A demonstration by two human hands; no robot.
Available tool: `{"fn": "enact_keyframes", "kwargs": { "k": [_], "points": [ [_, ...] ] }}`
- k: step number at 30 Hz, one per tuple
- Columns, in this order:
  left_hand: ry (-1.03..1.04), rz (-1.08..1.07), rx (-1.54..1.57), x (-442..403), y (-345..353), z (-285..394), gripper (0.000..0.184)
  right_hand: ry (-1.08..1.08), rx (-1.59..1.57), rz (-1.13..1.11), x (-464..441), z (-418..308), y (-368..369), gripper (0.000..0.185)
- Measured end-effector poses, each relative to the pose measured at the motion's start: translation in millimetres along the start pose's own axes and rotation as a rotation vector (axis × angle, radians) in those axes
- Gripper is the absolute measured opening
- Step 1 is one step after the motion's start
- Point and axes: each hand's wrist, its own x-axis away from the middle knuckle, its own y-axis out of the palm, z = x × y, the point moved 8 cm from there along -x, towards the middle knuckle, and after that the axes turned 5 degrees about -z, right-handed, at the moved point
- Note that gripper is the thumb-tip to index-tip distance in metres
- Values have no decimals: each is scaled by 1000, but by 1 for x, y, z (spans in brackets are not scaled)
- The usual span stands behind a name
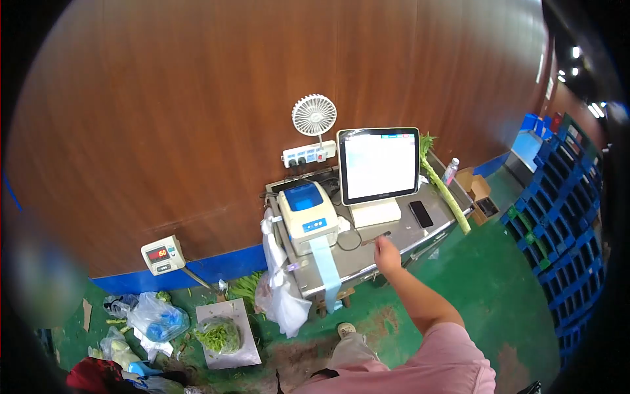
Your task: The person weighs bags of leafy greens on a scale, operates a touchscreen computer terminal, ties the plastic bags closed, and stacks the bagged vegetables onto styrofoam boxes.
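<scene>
My right hand [387, 255] reaches over the front edge of the metal table [354, 259], its fingers closed. A small dark, thin thing [386, 234] shows at the fingertips; I cannot make out what it is. Beyond the hand, a touchscreen monitor [379, 164] stands lit on a white base [375, 213]. To the right of the hand lies a black phone [420, 214]. On the left, a label printer [307, 213] has a strip of pale blue labels [325, 269] hanging from its front. My left hand is out of view.
A platform scale [248, 358] on the floor carries a bag of greens [218, 335]; its display [163, 255] shows red digits. A long green stalk [447, 197] and a bottle [450, 171] are at the table's right. A fan [314, 115] stands behind; blue pallets [564, 217] are stacked right.
</scene>
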Motion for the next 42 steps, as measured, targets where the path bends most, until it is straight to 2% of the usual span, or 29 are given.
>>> {"fn": "enact_keyframes", "kwargs": {
  "k": [4,5,6,8,9,10,12,15,18,19,21,26,30,32,33,37,42],
  "points": [
    [-39,-6,-136,-8,53,13,34,-229,-159,199,-123,-3,-36,37],
    [-17,-29,-216,-10,68,21,35,-277,-137,214,-148,5,-34,35],
    [63,-82,-365,-15,84,35,36,-269,-125,184,-167,9,-33,32],
    [400,-211,-792,-21,127,77,38,-263,-93,138,-200,12,-36,27],
    [507,-252,-825,-23,144,95,39,-301,-99,139,-212,14,-36,26],
    [418,-213,-501,-6,158,135,32,-339,-107,136,-221,15,-33,25],
    [234,-111,147,12,173,165,17,-401,-113,118,-234,17,-22,23],
    [231,74,126,23,167,183,21,-437,-121,86,-241,23,-13,22],
    [105,153,-41,25,160,164,23,-422,-227,77,-234,26,-27,21],
    [75,170,-237,34,163,168,23,-415,-289,70,-227,33,-26,21],
    [18,150,-327,34,164,146,24,-431,-330,103,-214,40,-24,19],
    [-107,106,-193,28,168,93,26,-421,-338,53,-209,48,-1,20],
    [-1,58,-81,7,168,95,29,-450,-348,59,-217,40,2,21],
    [40,29,70,-7,168,95,30,-477,-320,59,-223,33,2,21],
    [-96,35,270,-14,168,89,30,-489,-302,51,-227,28,1,21],
    [6,123,94,22,190,164,31,-485,-300,56,-232,29,3,21],
    [-36,193,-151,43,199,194,32,-268,-339,288,-213,93,-13,21]
  ]
}}
